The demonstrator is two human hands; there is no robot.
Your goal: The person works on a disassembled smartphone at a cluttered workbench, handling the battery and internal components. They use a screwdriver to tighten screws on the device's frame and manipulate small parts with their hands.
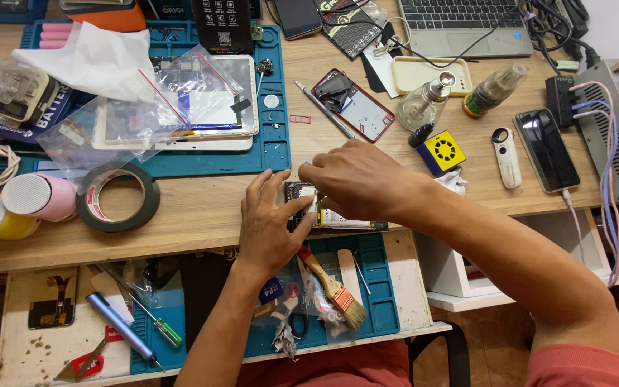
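Nearest me, on the pull-out tray below the bench, I see a paintbrush on a blue mat, with a blue pen-like tool and a green-handled screwdriver off to the left. Above them my left hand lies flat at the bench edge, its fingers spread and its thumb pressed against an opened phone. My right hand arches over the phone's top end, fingers curled down onto it; I cannot tell whether they pinch anything. A roll of black tape lies well to the left, and a red-framed phone shell sits beyond my hands.
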